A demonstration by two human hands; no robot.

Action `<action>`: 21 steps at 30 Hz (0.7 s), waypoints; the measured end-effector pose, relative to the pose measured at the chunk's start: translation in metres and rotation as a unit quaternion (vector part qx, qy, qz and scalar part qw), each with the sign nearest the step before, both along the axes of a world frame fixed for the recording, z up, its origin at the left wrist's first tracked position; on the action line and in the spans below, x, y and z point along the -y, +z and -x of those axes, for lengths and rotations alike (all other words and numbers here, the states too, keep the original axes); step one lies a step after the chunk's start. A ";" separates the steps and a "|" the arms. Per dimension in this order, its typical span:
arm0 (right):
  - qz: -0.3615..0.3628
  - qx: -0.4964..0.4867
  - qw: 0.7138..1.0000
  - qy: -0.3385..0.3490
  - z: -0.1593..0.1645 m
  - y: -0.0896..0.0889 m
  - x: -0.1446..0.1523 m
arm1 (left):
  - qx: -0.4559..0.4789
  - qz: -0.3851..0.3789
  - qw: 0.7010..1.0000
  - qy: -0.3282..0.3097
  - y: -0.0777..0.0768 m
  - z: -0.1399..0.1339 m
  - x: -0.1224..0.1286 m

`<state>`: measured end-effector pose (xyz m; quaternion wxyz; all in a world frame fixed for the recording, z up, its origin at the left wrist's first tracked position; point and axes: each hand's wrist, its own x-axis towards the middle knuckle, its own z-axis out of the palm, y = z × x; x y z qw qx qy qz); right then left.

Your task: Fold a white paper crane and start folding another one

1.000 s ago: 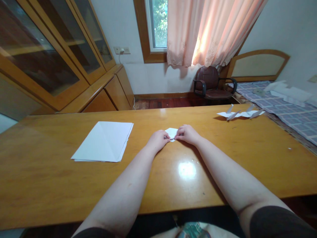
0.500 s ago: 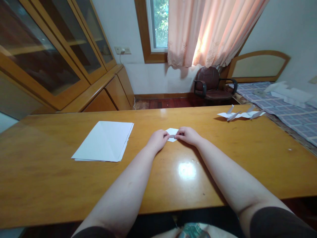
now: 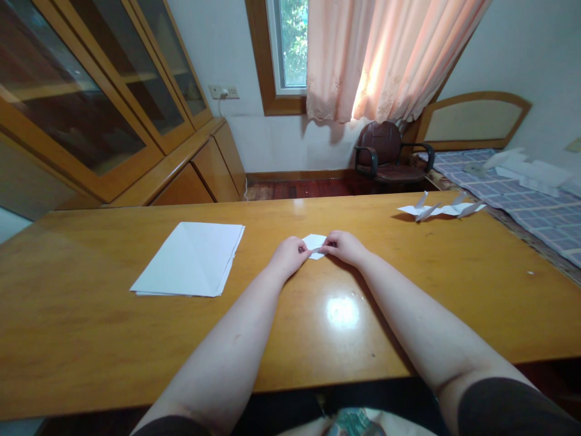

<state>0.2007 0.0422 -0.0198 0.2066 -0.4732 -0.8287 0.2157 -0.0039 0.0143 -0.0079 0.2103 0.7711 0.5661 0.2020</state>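
Between my hands, on the wooden table (image 3: 290, 339), lies a small folded piece of white paper (image 3: 315, 241). My left hand (image 3: 290, 257) pinches its left side with thumb and fingers. On the right side, my right hand (image 3: 344, 246) pinches the same paper. A narrow strip of it stands raised between my fingertips and looks grey in shade. My fingers cover the paper's left and right ends.
A stack of white paper sheets (image 3: 193, 259) lies to the left. Folded white paper figures (image 3: 442, 209) stand at the far right. Beyond the table are a brown armchair (image 3: 385, 154), a bed (image 3: 512, 188) and a glass-door cabinet (image 3: 157, 151).
Both hands stay on the paper with only slight finger movement. The raised strip between my fingertips looks a little more tilted.
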 end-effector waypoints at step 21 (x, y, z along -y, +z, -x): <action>-0.038 0.040 0.998 -0.010 0.007 0.005 0.003 | 0.020 -0.007 0.999 0.027 -0.003 -0.004 -0.001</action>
